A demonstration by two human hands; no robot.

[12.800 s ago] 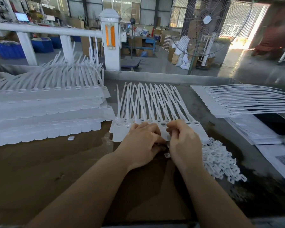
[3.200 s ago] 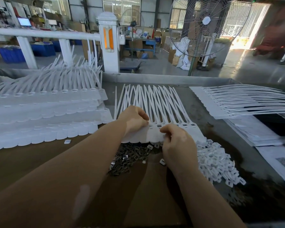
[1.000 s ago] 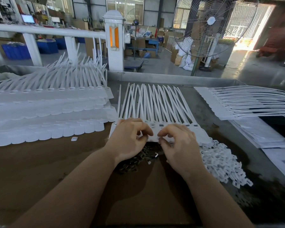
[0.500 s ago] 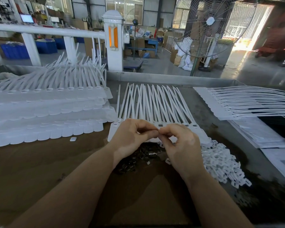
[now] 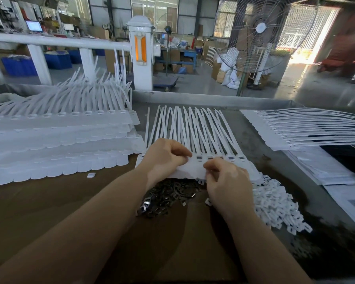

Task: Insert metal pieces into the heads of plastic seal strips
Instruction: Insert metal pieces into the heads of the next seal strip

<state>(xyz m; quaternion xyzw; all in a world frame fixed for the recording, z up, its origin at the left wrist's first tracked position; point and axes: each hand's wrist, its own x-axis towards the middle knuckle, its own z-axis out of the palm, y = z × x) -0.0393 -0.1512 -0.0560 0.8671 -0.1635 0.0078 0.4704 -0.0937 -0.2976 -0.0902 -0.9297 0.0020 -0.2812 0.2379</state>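
A person's left hand (image 5: 164, 158) and right hand (image 5: 226, 181) worked over a joined row of white plastic seal strips (image 5: 193, 132) on a brown workbench (image 5: 49, 201) in a factory hall. The left hand's curled fingers and thumb pinched the near left part of the row's flat head band (image 5: 195, 168), lifting its edge off the bench. The right hand's fingertips were curled against the same band just to the right; whether they held a metal piece could not be told. The strips' tails fanned away toward the bench's far metal rim (image 5: 193, 99). A dark heap of small metal pieces (image 5: 168, 193) lay under the wrists, just in front of the band. A pile of small white plastic clips (image 5: 275, 203) lay beside the right hand. Stacked rows of strips (image 5: 55, 140) stood at left, another sheet of strips (image 5: 305, 128) at right, with papers (image 5: 320, 167) nearby. A pedestal fan (image 5: 260, 35) stood beyond the bench.
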